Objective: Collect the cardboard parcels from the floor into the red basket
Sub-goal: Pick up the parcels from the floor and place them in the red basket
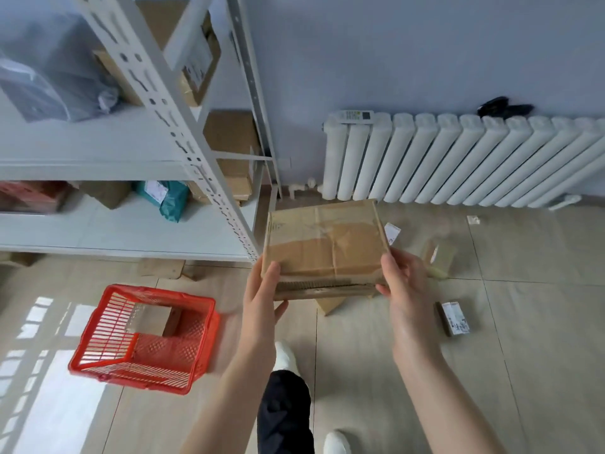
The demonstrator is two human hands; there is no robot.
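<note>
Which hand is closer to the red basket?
Left. The left hand grips the near left edge of the cardboard parcel, just up and right of the red basket. The right hand holds the parcel's opposite edge, farther from the basket.

readable text: none | small parcel [453, 318] label: print blurred | teal bag [174, 204] label: blurred

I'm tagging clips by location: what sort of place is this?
Probably a small parcel storeroom: metal shelving holding cardboard boxes and a teal mailer bag, loose parcels on the tiled floor, a wall radiator.
</note>
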